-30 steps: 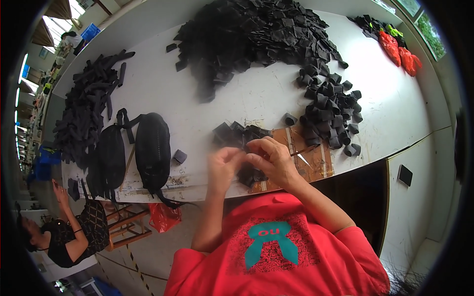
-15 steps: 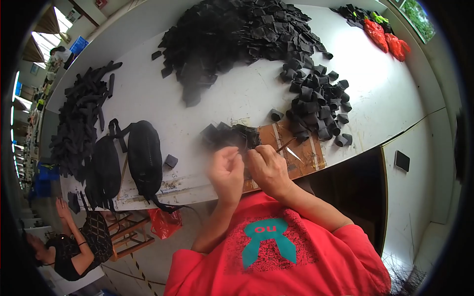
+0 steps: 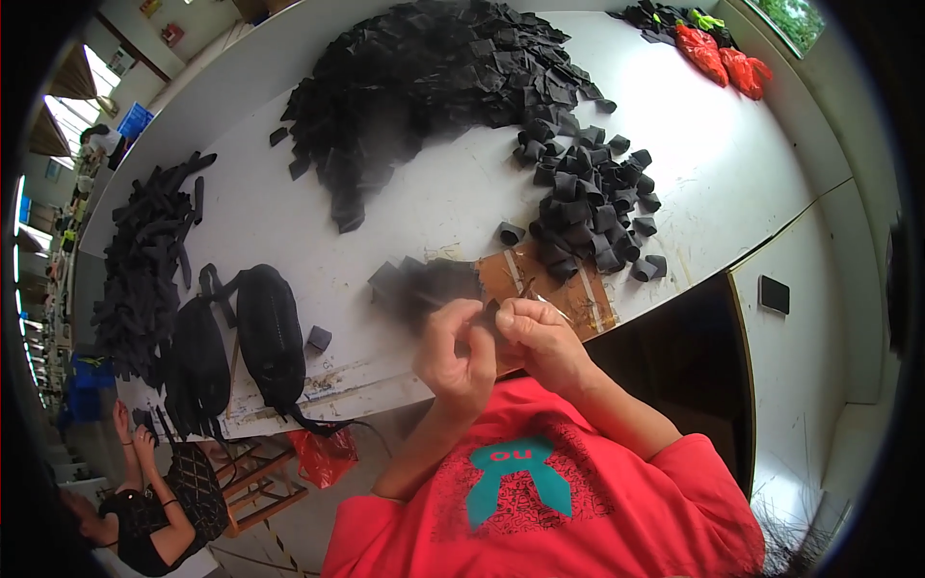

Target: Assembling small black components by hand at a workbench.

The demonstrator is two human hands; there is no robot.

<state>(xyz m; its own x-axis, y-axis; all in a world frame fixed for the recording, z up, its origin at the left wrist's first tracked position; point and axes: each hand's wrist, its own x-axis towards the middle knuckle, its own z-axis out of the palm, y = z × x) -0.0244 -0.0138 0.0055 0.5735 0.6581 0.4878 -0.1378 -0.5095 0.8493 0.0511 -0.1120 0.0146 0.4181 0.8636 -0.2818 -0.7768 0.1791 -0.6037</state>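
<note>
My left hand (image 3: 453, 358) and my right hand (image 3: 544, 339) meet over the near edge of the white table. Between their fingertips is a small black fabric piece (image 3: 490, 314), mostly hidden by the fingers. My right thumb and fingers pinch it, and the curled left fingers are against its other side. Just beyond the left hand lies a blurred cluster of black fabric pieces (image 3: 409, 284). A brown board (image 3: 503, 273) lies under and beyond the hands. On it, partly behind my right hand, rests a pointed tool with a pale blade (image 3: 549, 306).
A heap of flat black pieces (image 3: 434, 72) covers the far table; folded black loops (image 3: 588, 207) lie right. Black strips (image 3: 145, 260) and black pouches (image 3: 270, 337) are left. Red bags (image 3: 718, 63) sit far right, a phone (image 3: 774, 295) nearer. A co-worker (image 3: 154, 511) is lower left.
The whole view has shifted slightly. My right hand has moved right, nearer the pointed tool. My left hand has turned, its thumb and fingers now farther apart, and a black piece shows between the hands.
</note>
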